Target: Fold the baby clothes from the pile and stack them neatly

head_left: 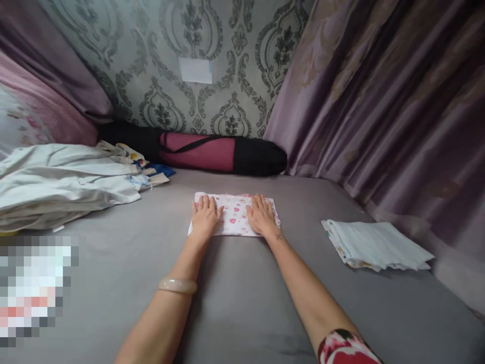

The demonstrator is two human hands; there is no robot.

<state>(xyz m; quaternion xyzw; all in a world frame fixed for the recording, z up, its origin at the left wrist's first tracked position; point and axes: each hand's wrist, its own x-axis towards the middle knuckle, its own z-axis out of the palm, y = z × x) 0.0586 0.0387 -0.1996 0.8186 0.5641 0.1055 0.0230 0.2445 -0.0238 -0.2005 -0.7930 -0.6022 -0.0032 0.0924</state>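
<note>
A folded white cloth with small pink and red prints [234, 216] lies flat on the grey bed sheet [235, 293], straight ahead of me. On its left end rests my left hand [205, 216], palm down with the fingers spread. My right hand [261, 216] presses flat on the right end in the same way, fingers pointing forward. Neither hand grips anything. The printed middle of the cloth shows between them, while both ends are partly covered by my hands.
A pile of pale clothes [68, 177] sits at the left. Off to the right lies a folded white cloth stack [379, 245]. A long black and maroon bag [204, 151] runs along the wallpapered wall. Purple curtains [379, 101] hang at the right. A blurred patch covers something at lower left.
</note>
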